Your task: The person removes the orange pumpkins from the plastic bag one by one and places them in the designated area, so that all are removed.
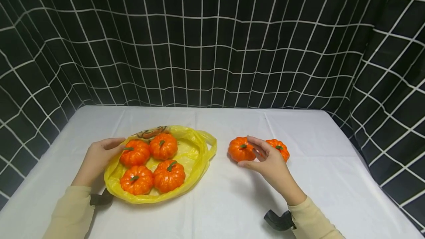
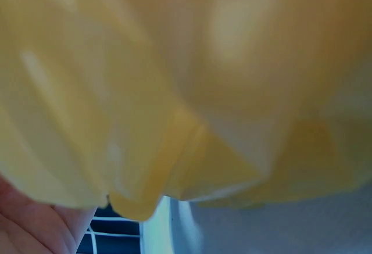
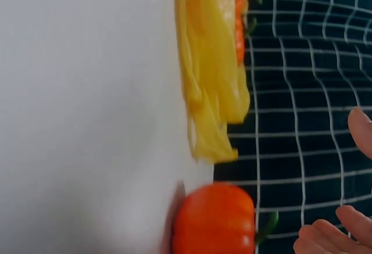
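A yellow plastic bag (image 1: 196, 172) lies spread with its mouth up, several orange pumpkins (image 1: 168, 176) inside it. At the bag's left edge is my left hand (image 1: 101, 158), fingers loosely bent, fingertips by the rim and the back-left pumpkin (image 1: 135, 153); a firm grip cannot be made out. The bag (image 2: 174, 91) fills most of the left wrist view, with part of the hand (image 2: 35, 225) at the lower left. My right hand (image 1: 272, 161) hovers empty, thumb and fingers apart, beside one pumpkin (image 1: 240, 149) and partly in front of another (image 1: 279, 148). One pumpkin (image 3: 214, 222) shows in the right wrist view.
A white cloth (image 1: 212, 217) covers the table. Black fabric with a white grid (image 1: 209, 32) stands behind and at both sides. A black strap piece (image 1: 278, 220) hangs below the right wrist, and another (image 1: 101, 198) below the left.
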`<control>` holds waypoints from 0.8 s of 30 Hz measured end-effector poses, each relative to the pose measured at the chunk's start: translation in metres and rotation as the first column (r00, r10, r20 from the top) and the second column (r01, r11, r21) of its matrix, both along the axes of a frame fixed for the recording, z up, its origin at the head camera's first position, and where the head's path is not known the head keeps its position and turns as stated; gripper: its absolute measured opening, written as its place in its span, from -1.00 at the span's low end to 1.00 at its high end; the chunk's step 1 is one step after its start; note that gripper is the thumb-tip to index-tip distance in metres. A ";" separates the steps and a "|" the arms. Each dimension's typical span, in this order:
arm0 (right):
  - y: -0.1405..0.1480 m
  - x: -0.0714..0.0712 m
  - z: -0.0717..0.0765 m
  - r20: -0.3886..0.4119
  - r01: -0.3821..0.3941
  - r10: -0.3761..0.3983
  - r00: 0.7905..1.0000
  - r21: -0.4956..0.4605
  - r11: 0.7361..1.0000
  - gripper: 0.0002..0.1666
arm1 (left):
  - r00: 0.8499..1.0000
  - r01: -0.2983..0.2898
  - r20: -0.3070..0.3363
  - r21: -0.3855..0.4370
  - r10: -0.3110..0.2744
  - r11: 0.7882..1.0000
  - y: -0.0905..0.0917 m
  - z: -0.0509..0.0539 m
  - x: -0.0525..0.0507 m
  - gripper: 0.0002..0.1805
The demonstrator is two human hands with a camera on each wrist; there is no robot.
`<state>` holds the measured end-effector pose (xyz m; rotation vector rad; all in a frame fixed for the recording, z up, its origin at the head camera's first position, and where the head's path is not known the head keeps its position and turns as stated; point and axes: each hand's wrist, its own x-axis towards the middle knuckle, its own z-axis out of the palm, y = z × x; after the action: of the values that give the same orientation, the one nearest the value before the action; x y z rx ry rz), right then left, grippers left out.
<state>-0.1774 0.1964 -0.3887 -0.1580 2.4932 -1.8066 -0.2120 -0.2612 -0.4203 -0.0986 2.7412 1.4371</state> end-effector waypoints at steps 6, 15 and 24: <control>-0.020 -0.002 -0.005 0.008 -0.040 0.040 0.999 -0.006 0.999 -0.07 | 1.000 0.001 0.007 0.001 -0.001 1.000 0.001 0.002 -0.001 -0.38; -0.052 -0.008 -0.007 0.032 -0.120 0.121 0.992 -0.051 0.992 -0.10 | 0.999 -0.006 0.037 0.008 0.006 1.000 0.005 0.003 0.000 -0.38; -0.080 -0.013 -0.012 0.027 -0.173 0.175 0.984 -0.082 0.982 -0.12 | 0.999 -0.008 0.031 0.012 0.007 1.000 0.003 0.000 -0.001 -0.38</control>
<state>-0.1903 0.1168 -0.4002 -0.3348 2.3054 -1.8208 -0.2126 -0.2584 -0.4199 -0.1296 2.7098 1.4420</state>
